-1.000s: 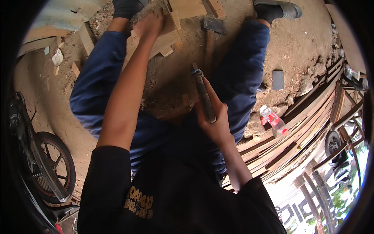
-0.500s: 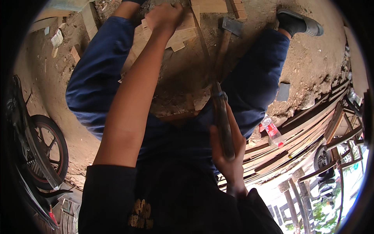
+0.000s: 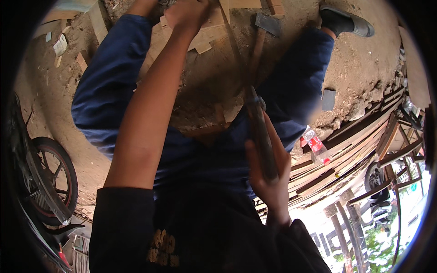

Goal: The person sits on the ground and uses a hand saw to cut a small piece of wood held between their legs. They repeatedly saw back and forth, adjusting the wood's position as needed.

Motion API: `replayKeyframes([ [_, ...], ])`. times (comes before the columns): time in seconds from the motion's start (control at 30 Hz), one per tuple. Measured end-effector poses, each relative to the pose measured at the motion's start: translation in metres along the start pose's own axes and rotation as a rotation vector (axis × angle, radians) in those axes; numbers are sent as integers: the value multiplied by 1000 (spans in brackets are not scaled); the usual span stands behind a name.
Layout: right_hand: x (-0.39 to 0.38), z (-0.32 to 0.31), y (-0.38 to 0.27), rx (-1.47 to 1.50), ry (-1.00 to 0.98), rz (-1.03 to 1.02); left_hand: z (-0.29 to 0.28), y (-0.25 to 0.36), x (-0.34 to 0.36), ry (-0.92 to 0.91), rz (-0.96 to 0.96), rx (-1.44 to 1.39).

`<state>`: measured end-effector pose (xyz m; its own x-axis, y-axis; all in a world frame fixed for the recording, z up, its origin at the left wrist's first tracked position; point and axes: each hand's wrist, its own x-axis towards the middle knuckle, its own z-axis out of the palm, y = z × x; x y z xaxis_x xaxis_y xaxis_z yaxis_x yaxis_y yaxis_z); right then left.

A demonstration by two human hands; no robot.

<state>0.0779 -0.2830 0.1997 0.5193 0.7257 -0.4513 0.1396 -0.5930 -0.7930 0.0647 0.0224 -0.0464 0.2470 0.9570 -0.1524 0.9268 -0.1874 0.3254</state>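
My right hand (image 3: 273,166) is closed around the long dark handle of a handsaw (image 3: 260,136), held between my thighs. Its thin blade, seen almost edge-on, runs up and away toward the pieces of wood. At the top, my left hand (image 3: 189,19) is curled with its knuckles up, gripping a light wooden board (image 3: 214,35) on the ground. Its fingers are partly blurred and cut off by the picture's upper edge. The far end of the blade lies just right of that hand, beside the board; whether it touches the wood I cannot tell.
Right of the blade lies a hatchet-like tool (image 3: 267,25) with a flat dark head and wooden handle. A plastic bottle (image 3: 316,145) rests beside stacked wooden strips (image 3: 314,182). A motorcycle wheel (image 3: 54,179) stands at left. Wood offcuts (image 3: 82,60) are scattered on the dirt ground.
The whole scene has shifted slightly up and left in the view. My left hand stays on the board and my right hand keeps its hold on the handsaw.
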Motion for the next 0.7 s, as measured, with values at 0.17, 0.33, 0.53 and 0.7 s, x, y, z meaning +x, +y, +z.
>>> replayKeyframes([
  [0.17, 56, 21, 8, -25, 11, -88, 8, -1, 7, -56, 71, 64],
  [0.33, -15, -7, 13, -52, 28, -159, 9, -6, 6, -27, 11, 82],
  [0.53, 61, 19, 16, -29, -7, -106, 14, -2, 9, -145, -5, 75],
  [0.7, -18, -12, 5, 31, -6, -22, -19, 0, 6, -121, -51, 108],
])
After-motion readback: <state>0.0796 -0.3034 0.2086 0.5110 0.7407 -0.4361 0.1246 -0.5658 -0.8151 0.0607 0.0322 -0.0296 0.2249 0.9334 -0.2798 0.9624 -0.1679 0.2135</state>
